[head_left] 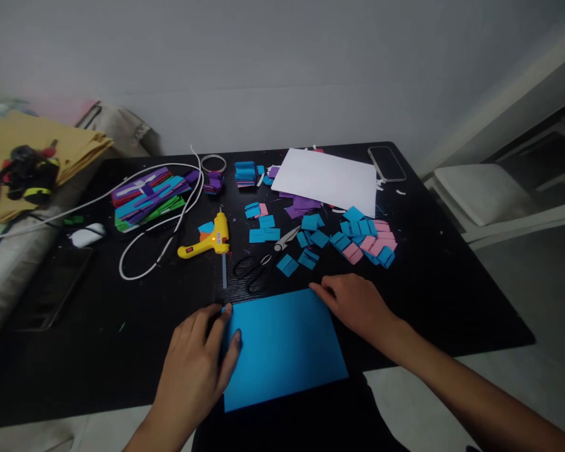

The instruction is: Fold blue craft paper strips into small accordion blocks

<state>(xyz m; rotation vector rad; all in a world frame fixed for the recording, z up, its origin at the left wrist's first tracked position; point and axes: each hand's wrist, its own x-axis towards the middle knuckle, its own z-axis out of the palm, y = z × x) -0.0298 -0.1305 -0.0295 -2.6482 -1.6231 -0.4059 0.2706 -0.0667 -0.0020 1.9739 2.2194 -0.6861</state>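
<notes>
A blue sheet of paper (pixel 282 348) lies in front of me at the table's near edge. My left hand (pixel 195 351) holds its left side, with the thumb and a fingertip on the paper near the upper left corner. At the upper right corner, my right hand (pixel 355 301) is closed on the sheet, index finger along the edge and the other fingers curled. Just beyond the paper are black-handled scissors (pixel 258 267), their blades pointing away to the right. Small folded blue and pink paper pieces (pixel 358 235) are heaped beyond my right hand.
A yellow glue gun (pixel 209 242) with a glue stick stands left of the scissors. White sheets (pixel 327 179) lie at the back, near a phone (pixel 387 163). A white cable (pixel 145 274) loops past colored paper strips (pixel 148 194). Another dark phone (pixel 51 289) lies left.
</notes>
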